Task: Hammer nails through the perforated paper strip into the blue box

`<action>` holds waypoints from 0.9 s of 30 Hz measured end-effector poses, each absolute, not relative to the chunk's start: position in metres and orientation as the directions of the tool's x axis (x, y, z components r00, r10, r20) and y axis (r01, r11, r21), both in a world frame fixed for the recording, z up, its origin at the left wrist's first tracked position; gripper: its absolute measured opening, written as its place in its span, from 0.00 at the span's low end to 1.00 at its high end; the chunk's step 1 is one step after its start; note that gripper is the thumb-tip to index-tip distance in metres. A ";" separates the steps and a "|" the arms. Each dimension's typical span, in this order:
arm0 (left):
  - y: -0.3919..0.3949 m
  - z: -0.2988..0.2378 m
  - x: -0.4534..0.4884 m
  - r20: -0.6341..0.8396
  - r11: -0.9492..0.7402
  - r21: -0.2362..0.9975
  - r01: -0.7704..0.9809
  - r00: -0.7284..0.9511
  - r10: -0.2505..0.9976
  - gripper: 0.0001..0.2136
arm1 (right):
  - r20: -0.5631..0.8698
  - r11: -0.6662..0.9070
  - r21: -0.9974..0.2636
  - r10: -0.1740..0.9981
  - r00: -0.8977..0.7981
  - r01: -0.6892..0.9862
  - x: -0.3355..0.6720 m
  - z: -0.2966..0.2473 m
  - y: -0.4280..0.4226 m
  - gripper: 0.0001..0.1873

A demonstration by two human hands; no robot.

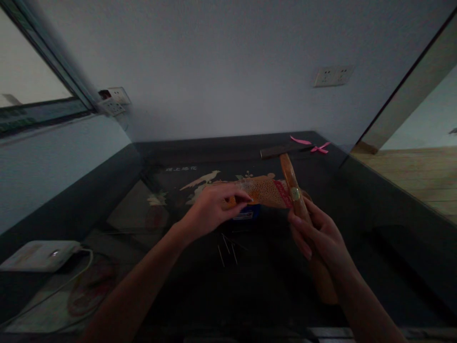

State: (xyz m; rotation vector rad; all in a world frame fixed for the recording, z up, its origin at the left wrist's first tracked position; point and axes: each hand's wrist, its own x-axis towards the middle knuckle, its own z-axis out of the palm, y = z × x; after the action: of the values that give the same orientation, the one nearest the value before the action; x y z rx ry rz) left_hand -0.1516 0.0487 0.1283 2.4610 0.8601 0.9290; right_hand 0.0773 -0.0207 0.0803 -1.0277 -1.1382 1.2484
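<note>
My right hand point(317, 226) grips a hammer point(292, 176) by its wooden handle, with the metal head up and away from me. My left hand point(217, 205) is closed in a pinch, thumb against fingertips; whatever is between them is too small to make out. Those fingertips are at the near edge of a tan, dark-spotted strip point(264, 190) with a red band at its right end. Just below the strip shows a small blue box point(247, 213), partly covered by the left hand. Several thin nail-like pieces point(227, 250) lie on the dark table nearer to me.
The dark glossy tabletop point(264, 276) bears a printed bird and flowers. Pink ribbon-like pieces point(319, 148) lie at the back right. A white power strip point(43, 255) with a cable is at the left. A dark flat object point(403, 252) lies at the right. Walls bound the back and left.
</note>
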 end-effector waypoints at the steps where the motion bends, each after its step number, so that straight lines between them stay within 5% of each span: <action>1: 0.059 0.127 -0.154 0.529 -0.712 0.566 0.416 0.479 0.700 0.03 | 0.079 0.074 -0.984 0.997 -0.026 -0.162 0.078 0.080 -0.021 0.23; 6: 0.107 0.092 -0.156 0.602 -0.609 0.744 0.274 0.118 0.789 0.02 | 0.095 0.081 -0.980 0.993 -0.074 -0.181 0.078 0.077 -0.020 0.20; 11: 0.117 0.069 -0.154 0.530 -0.556 0.802 0.216 0.169 0.831 0.03 | 0.071 0.050 -0.978 0.993 -0.096 -0.202 0.076 0.076 -0.020 0.18; 20: 0.113 0.065 -0.151 0.480 -0.539 0.762 0.359 0.244 0.842 0.02 | 0.041 0.025 -0.991 0.991 -0.125 -0.132 0.075 0.079 -0.022 0.27; 27: 0.117 0.061 -0.154 0.495 -0.560 0.741 0.370 0.263 0.828 0.02 | 0.016 0.026 -0.997 0.988 -0.154 0.067 0.074 0.087 -0.019 0.26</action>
State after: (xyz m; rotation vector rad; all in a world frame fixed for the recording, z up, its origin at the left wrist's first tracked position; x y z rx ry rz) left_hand -0.1539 0.1166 0.0610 2.0546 1.0811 1.2503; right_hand 0.0744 -0.0194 0.0869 -1.1677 -1.3843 1.2723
